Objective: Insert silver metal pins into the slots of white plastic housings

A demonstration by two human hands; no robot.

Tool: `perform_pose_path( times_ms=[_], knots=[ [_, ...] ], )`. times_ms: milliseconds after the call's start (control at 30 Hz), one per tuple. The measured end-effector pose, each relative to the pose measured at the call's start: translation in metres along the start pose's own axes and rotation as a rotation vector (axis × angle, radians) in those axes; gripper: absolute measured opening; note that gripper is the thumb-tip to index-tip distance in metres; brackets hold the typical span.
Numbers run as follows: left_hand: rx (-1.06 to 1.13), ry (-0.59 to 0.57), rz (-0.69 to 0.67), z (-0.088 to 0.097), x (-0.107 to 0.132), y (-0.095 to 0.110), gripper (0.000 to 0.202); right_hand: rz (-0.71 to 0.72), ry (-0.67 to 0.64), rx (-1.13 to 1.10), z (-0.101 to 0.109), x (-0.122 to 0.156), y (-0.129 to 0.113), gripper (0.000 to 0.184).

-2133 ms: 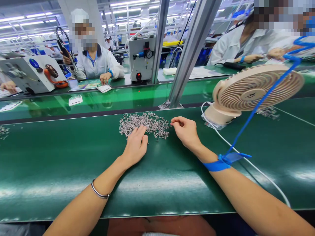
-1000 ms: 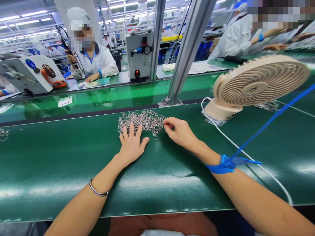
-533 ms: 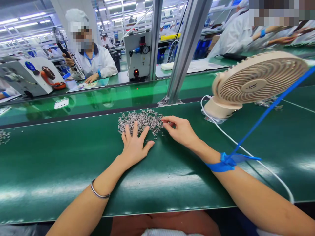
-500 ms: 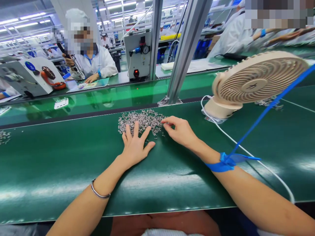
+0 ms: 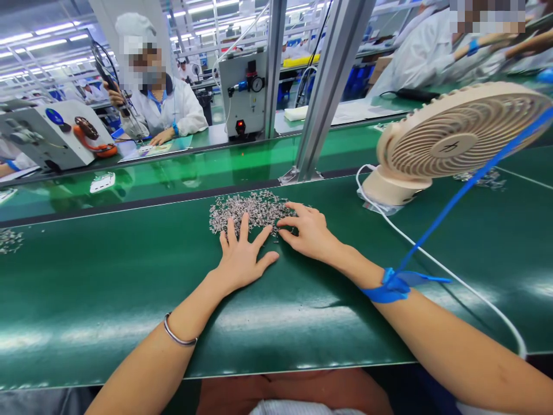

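A pile of small silvery metal pieces (image 5: 250, 207), too small to name surely, lies spread on the green work surface (image 5: 129, 265). My left hand (image 5: 239, 259) is palm down with fingers spread, its fingertips on the near edge of the pile. At the pile's right edge is my right hand (image 5: 309, 230), its thumb and fingers parted and the fingertips touching or just over the pieces. Nothing held shows in either hand. Round my right wrist runs a blue wrist strap (image 5: 391, 286); a metal bangle (image 5: 179, 337) circles the left.
A beige fan (image 5: 453, 144) stands at the right, its white cable (image 5: 401, 233) trailing forward. Behind the pile rises a metal post (image 5: 326, 86). More small pieces (image 5: 9, 241) lie at far left. Across the line sits a co-worker (image 5: 158, 109) in white near a grey box with a gauge (image 5: 246, 95).
My right hand's fingers have spread from a near pinch and shifted slightly left over the pile's edge. My left hand stays spread, slightly further right in view. The camera view has shifted slightly.
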State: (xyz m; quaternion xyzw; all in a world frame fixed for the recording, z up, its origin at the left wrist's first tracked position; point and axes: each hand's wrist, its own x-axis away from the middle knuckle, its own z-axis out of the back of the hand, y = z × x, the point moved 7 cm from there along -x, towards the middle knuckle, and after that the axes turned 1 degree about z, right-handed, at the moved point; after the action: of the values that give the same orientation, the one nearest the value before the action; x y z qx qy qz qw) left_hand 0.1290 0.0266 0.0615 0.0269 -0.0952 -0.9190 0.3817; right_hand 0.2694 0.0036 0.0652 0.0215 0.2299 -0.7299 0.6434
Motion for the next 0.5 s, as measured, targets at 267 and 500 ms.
perform_pose_path(
  times_ms=[267,500],
  knots=[
    [-0.034,0.058,0.218,0.002,-0.004,-0.020,0.061,-0.140,0.085,0.034,0.006,-0.002,0.012,0.014],
    [-0.041,0.069,0.281,0.006,-0.007,-0.032,0.061,-0.126,0.203,-0.028,0.013,-0.003,0.018,0.020]
  ],
)
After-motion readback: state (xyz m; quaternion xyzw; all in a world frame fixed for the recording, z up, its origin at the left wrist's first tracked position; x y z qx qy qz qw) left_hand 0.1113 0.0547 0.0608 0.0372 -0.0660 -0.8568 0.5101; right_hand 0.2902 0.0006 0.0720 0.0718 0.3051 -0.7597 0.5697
